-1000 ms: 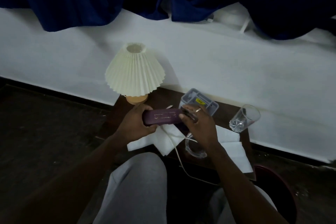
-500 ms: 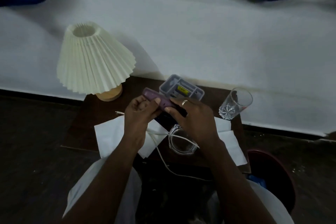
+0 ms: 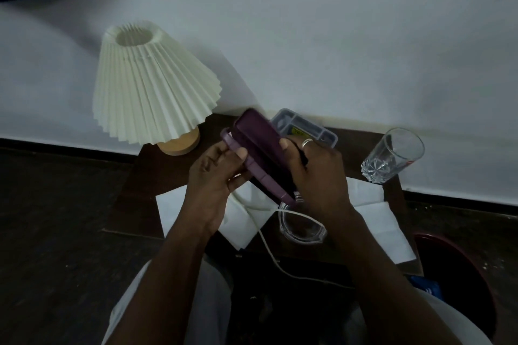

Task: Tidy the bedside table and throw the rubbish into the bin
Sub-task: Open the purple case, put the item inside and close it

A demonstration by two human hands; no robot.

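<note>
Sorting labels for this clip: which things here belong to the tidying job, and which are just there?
Job: purple case, open in left hand and right hand; white napkins; tumbler; bin.
Just there: lamp, white cable.

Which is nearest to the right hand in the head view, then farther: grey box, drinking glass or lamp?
From the right hand:
1. Grey box, just behind the fingers at the table's back edge.
2. Drinking glass, to the right near the table corner.
3. Lamp, far left, beyond the left hand.

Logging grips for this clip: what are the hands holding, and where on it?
Both hold the open purple case: left hand on the lower half's edge, right hand on the lid's right side.
</note>
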